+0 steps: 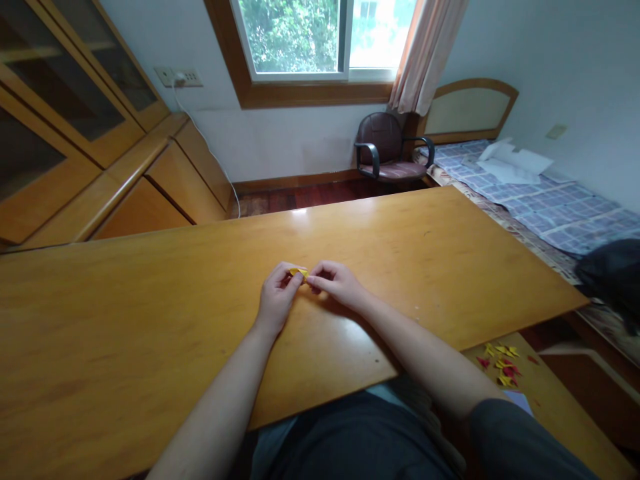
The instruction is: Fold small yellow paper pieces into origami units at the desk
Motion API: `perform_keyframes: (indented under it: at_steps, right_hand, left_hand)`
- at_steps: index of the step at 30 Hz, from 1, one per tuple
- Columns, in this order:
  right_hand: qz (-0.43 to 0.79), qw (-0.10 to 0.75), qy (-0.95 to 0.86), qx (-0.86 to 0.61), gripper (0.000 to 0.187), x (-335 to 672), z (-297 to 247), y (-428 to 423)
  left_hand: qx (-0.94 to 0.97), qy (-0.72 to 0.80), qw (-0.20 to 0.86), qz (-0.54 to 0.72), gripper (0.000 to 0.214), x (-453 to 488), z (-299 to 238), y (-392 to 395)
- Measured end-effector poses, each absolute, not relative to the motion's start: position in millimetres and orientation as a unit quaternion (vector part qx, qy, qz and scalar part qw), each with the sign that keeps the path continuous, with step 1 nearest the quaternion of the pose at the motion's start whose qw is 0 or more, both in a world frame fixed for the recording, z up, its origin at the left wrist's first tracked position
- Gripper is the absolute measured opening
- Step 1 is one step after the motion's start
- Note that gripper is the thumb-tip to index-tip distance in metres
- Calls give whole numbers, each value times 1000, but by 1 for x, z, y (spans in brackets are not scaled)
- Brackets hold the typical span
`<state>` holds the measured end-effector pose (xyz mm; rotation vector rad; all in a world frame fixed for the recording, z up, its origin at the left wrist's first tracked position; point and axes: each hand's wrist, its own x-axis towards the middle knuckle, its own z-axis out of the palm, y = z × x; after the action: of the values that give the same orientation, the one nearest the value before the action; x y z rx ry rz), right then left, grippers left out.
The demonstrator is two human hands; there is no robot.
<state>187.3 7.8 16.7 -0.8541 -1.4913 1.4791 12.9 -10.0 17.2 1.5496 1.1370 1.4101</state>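
And my left grip is pinching a small folded yellow paper, thumb over it, fingers behind! My right grip is meeting it from the other side, thumb tip reaching the paper's right end, fingers curling; those tips are partly hiding, so I cannot tell whether they are pinching too. The yellow paper is sitting right between my two hands, over the middle of the wide wooden surface, and both forearms are stretching in from the near edge. Over on my right, a second surface is showing past the corner, and a loose cluster of red and yellow folded papers is lying there, with a pale sheet poking out beside my dark sleeve. Beyond the far edge, a maroon chair is standing near the bed, where white papers are lying on a checked cover and a black bag is slumping at the near end. Ahead, daylight is pouring through the window, a pink curtain is hanging at its right, and a wooden cabinet is filling the left.
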Motion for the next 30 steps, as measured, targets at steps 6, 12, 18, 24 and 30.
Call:
perform_keyframes:
  at_steps: [6, 12, 18, 24, 30]
  right_hand:
    - [577, 420, -605, -353, 32, 188, 18, 6]
    - [574, 433, -594, -360, 32, 188, 19, 8]
    - [585, 440, -583, -352, 31, 189, 16, 9]
    - [554, 435, -612, -360, 27, 190, 14, 10]
    - [449, 433, -687, -374, 20, 193, 17, 11]
  left_hand:
    - [550, 452, 401, 577, 15, 14, 9, -7]
    - [464, 420, 503, 596, 18, 16, 6, -5]
    - [432, 417, 525, 604, 20, 17, 8, -5]
    - [421, 427, 510, 616, 23, 18, 9, -4]
    - [415, 430, 502, 625, 31, 18, 10, -4]
